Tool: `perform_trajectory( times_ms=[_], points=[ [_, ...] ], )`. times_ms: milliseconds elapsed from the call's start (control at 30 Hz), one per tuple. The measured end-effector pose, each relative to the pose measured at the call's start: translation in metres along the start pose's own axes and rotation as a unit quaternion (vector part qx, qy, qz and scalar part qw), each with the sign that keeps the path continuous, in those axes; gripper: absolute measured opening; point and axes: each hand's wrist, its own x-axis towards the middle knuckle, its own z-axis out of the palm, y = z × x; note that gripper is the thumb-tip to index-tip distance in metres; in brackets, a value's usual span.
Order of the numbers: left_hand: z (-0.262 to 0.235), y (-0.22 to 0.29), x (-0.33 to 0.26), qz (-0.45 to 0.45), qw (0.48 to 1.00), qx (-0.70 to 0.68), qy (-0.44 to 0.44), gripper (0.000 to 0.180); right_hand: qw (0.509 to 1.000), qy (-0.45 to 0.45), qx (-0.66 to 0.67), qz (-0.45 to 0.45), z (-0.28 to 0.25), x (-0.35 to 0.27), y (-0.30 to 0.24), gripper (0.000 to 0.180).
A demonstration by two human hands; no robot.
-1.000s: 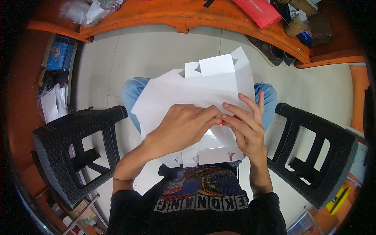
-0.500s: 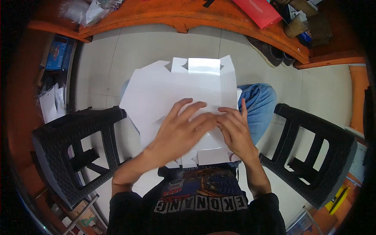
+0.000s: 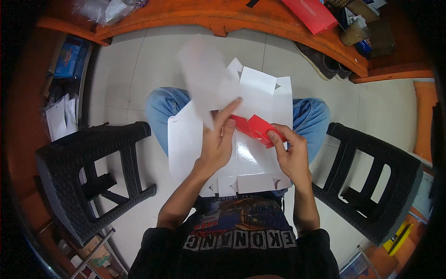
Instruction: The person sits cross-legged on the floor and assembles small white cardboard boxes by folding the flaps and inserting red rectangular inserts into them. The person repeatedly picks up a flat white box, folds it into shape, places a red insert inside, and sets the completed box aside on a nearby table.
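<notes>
A flat die-cut cardboard box sheet [image 3: 186,149], white and glossy on top with notched flaps, lies across my lap. Above it a second box piece is raised: its white panel [image 3: 204,69] is smeared by motion, and red folded flaps [image 3: 260,128] show at its lower right. My left hand [image 3: 217,144] grips this raised piece near the red edge, its index finger extended along the white panel. Thumb and fingers of my right hand [image 3: 291,151] pinch the right end of the red flaps. How the red and white parts join is partly hidden by the blur.
Black plastic stools stand on both sides, one left [image 3: 93,176] and one right [image 3: 371,181]. An orange wooden table [image 3: 186,21] curves across the far side, with a red box [image 3: 311,16] on it. Dark shoes [image 3: 318,60] sit beneath its right part.
Both hands were over the white sheet. Now a piece with red outer flaps is lifted between them, its white panel swinging up and left. The underlying sheet and my left knee have come into view.
</notes>
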Motion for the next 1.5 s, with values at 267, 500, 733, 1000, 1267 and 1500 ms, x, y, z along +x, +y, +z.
perform_trajectory(
  times_ms=[267,500,733,1000,1267,1500],
  points=[
    [0.022,-0.004,0.009,0.117,0.988,0.101,0.021,0.012,0.994,-0.010,-0.097,-0.047,-0.001,0.009,-0.009,0.021],
    [0.035,-0.027,-0.002,0.077,0.995,0.064,0.016,0.016,0.987,-0.044,-0.123,-0.097,-0.009,0.014,-0.010,0.021],
    [0.016,-0.017,0.014,0.104,0.990,0.046,-0.082,0.026,0.985,-0.076,-0.106,-0.112,-0.010,0.011,-0.005,0.022],
    [0.010,-0.008,0.010,0.232,0.970,0.066,-0.043,0.036,0.977,-0.017,-0.156,-0.143,-0.007,0.001,-0.016,0.018],
    [0.032,-0.018,-0.008,0.190,0.978,-0.012,-0.083,0.139,0.903,0.054,0.414,-0.103,-0.005,-0.014,-0.044,0.033],
    [0.040,-0.008,-0.015,-0.117,0.981,-0.153,0.014,0.069,0.945,-0.122,0.274,-0.131,-0.004,0.029,-0.050,0.094]
  ],
)
